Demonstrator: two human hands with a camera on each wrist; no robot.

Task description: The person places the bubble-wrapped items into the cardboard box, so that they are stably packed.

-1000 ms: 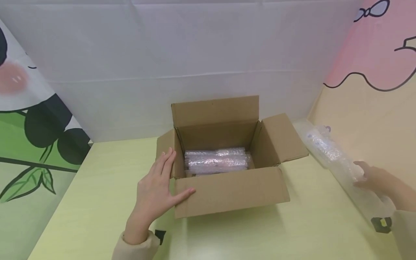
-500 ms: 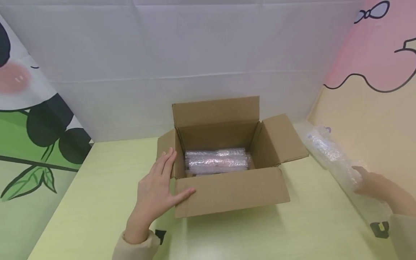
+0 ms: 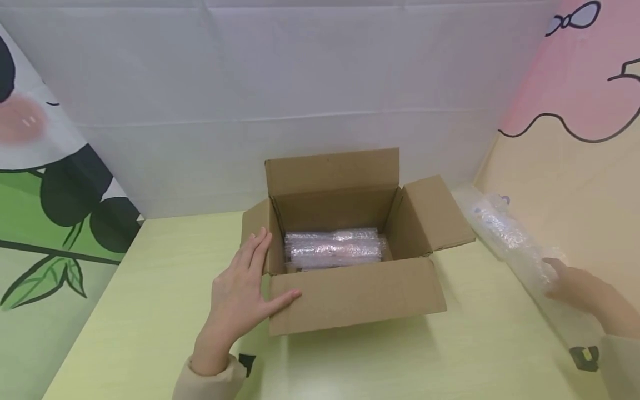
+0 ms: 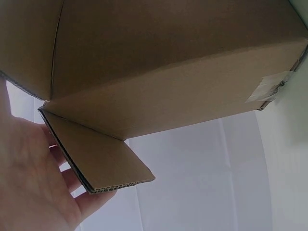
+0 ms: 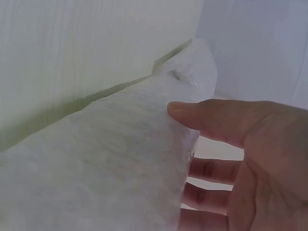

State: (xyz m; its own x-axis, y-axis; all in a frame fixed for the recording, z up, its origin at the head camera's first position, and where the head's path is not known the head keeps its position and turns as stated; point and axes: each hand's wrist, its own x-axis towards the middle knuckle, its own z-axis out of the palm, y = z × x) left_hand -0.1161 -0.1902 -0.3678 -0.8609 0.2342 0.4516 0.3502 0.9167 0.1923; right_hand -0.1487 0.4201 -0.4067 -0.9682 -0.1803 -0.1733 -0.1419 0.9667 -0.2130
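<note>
An open cardboard box (image 3: 357, 291) stands on the table with its flaps spread. Wrapped bundles (image 3: 334, 250) in clear bubble wrap lie inside it. My left hand (image 3: 237, 294) rests at the box's near left corner, fingers along the left flap (image 4: 98, 151) and thumb on the front flap. At the table's right side lies a long piece of bubble wrap (image 3: 507, 233). My right hand (image 3: 575, 283) holds its edge; in the right wrist view the thumb (image 5: 207, 115) is on the near face of the wrap and the fingers are partly hidden behind it.
The pale yellow-green table (image 3: 165, 289) extends left and in front of the box. A white cloth backdrop (image 3: 300, 72) rises close behind it. Cartoon-printed panels (image 3: 65, 205) flank both sides. The box's right flap (image 3: 437, 214) reaches out near the bubble wrap.
My right hand has shifted slightly left along the bubble wrap, and its sleeve sits a little lower. The left hand and the box have stayed put.
</note>
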